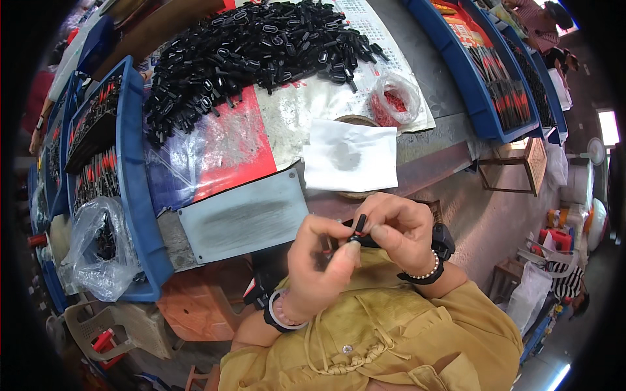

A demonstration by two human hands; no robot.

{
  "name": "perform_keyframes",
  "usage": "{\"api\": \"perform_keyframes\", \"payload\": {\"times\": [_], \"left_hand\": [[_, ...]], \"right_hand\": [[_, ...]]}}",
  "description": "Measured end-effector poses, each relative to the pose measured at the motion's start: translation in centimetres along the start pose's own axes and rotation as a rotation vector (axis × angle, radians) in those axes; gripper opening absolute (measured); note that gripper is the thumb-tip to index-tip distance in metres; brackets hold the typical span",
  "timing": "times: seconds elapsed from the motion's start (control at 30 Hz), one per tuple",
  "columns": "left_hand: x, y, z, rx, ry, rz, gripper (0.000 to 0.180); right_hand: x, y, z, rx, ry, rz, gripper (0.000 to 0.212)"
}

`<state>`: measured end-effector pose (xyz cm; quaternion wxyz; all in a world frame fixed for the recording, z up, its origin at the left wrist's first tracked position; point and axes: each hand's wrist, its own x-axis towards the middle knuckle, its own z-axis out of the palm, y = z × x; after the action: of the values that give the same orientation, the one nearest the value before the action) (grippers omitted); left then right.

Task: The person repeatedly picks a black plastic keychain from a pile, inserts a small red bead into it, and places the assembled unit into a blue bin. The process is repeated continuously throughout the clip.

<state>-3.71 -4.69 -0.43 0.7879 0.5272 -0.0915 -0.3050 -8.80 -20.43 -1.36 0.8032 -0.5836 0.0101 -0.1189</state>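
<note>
In front of my chest, my left hand point(316, 264) and my right hand point(399, 229) meet, fingertips closed. Pinched between them is a small black plastic piece point(360, 223), its narrow end pointing up, with a speck of red near its base. My fingers cover the rest of it, so its full shape is hidden. Just beyond my hands, a white paper sheet point(319, 174) with a grey smudge lies over a round tray. Further away is a big heap of black plastic parts point(261, 49), several showing a pale oval outline.
Left of my hands lies a pale blue-grey plate point(195, 231) with a dark smear. A clear bag of small red pieces point(394, 104) stands at the table's right. Blue crates of black and red parts flank the table, left point(135, 156) and right point(456, 72). Another person point(544, 26) is at far right.
</note>
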Motion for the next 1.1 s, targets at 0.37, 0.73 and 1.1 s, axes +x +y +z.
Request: {"api": "perform_keyframes", "payload": {"times": [0.37, 0.73, 1.1], "left_hand": [[0.3, 1.8, -1.9, -0.424, -0.076, -0.276, 0.021], [-1.0, 1.5, -3.6, -0.932, -0.238, -0.288, 0.016], [-5.3, 13.1, -9.8, 0.281, 0.583, 0.314, 0.017]], "right_hand": [[1.1, -0.2, 1.5, -0.029, -0.075, 0.020, 0.012], [1.4, -0.3, 3.5, -0.074, -0.117, -0.042, 0.012], [5.1, -1.9, 2.7, 0.140, 0.084, -0.191, 0.016]]}}
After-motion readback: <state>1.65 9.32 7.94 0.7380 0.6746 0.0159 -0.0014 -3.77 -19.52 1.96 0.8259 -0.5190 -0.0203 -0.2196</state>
